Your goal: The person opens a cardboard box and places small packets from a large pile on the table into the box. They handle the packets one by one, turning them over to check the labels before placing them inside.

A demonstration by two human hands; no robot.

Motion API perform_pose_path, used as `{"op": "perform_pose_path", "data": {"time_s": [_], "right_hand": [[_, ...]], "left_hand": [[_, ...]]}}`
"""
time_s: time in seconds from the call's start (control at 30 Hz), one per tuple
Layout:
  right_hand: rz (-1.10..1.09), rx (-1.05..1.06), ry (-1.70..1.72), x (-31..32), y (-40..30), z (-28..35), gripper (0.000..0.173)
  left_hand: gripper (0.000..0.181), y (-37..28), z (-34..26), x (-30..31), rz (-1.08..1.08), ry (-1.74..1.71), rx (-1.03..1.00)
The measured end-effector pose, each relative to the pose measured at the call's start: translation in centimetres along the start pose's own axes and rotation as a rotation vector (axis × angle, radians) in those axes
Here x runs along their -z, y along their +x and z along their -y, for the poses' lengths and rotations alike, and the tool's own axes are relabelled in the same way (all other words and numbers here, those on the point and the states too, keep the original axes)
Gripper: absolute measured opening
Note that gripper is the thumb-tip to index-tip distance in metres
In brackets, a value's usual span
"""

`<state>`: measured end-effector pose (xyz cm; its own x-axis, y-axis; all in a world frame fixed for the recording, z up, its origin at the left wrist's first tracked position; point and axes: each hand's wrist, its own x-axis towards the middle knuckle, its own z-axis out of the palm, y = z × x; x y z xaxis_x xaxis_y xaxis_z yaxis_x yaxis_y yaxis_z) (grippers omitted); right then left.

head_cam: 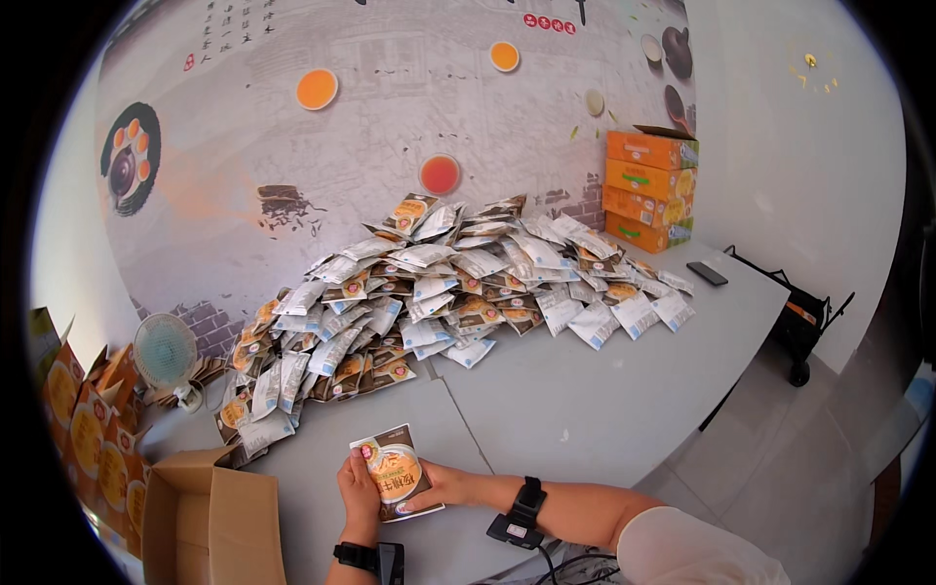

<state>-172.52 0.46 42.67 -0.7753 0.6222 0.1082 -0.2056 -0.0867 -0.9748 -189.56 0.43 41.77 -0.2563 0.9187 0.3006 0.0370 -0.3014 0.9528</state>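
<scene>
Both my hands grip a brown printed sachet (398,468) above the grey table, its front with a bowl picture facing up. My left hand (358,482) holds the left side, thumb on the front. From the right, my right hand (439,484) pinches the lower right edge. Whether one or several sachets are in the grip cannot be told. Beyond them a large heap of sachets (468,270) lies against the wall, many with their white backs showing. An open cardboard box (245,519) stands left of my left hand; the visible part of its inside shows bare cardboard.
Four-high stacking aside, several orange cartons (647,194) are piled at the table's back right, near a black phone (706,273). A small fan (165,351) and more orange cartons (91,431) stand at left. A black folding cart (797,314) is beyond the table's (585,409) right edge.
</scene>
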Motion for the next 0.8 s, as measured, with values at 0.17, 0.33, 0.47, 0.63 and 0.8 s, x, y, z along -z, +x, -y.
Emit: {"op": "perform_pose_path", "data": {"time_s": [0.17,0.33,0.47,0.63,0.8], "right_hand": [[0.010,-0.025,-0.008,0.3,0.2,-0.5,0.079],[0.010,-0.004,-0.026,0.2,0.1,-0.2,0.077],[0.002,0.025,-0.036,0.3,-0.1,-0.1,0.076],[-0.045,0.051,0.027,0.8,0.2,-0.5,0.071],[-0.089,0.151,-0.049,0.6,0.1,-0.2,0.061]], "left_hand": [[0.042,0.0,0.1,0.3,0.006,0.034,-0.045],[0.041,0.0,-0.3,0.1,0.008,0.044,-0.050],[0.038,-0.1,-0.2,-0.1,0.012,-0.029,0.058],[0.025,0.0,-0.3,-0.4,0.218,-0.344,0.282],[0.033,-0.2,-1.0,0.3,0.421,-0.412,0.421]]}}
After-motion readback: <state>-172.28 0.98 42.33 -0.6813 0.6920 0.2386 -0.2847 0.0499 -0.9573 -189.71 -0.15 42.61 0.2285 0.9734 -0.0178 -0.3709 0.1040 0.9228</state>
